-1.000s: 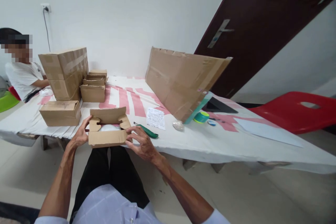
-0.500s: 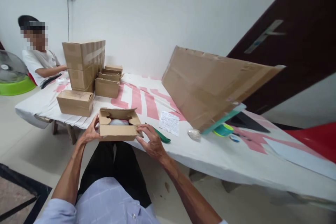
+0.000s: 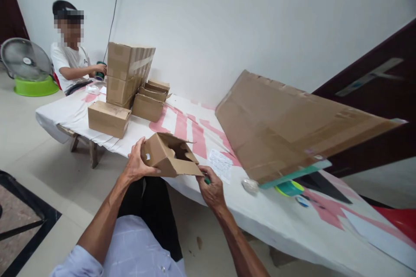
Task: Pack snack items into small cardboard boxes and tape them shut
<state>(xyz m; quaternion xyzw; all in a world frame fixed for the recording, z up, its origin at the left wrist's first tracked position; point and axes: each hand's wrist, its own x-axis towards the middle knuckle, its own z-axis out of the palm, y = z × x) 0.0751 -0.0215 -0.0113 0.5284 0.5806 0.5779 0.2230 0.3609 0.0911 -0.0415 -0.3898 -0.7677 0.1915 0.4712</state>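
In front of me, a small open cardboard box (image 3: pixel 162 158) is tilted at the table's front edge. My left hand (image 3: pixel 138 162) is closed round its left end, thumb on the near side and fingers behind. At the right end, my right hand (image 3: pixel 211 186) has its bent fingers pinching the corner of the front flap. A bit of a green object (image 3: pixel 207 179) shows between those fingers; I cannot tell if it is held or lies behind. The flaps hide most of the box's inside.
Taped cardboard boxes (image 3: pixel 128 73) are stacked at the left, with a closed box (image 3: pixel 108 119) before them and open boxes (image 3: pixel 149 106) beside. A written paper (image 3: pixel 220 165), tape roll (image 3: pixel 289 188) and large cardboard sheet (image 3: pixel 292 125) are to the right. A person (image 3: pixel 71 67) sits beyond.
The box has turned and tipped, now showing its left end. My right hand has closed on the flap corner. The view has shifted left, and the person's hand now shows holding a dark can-shaped object.
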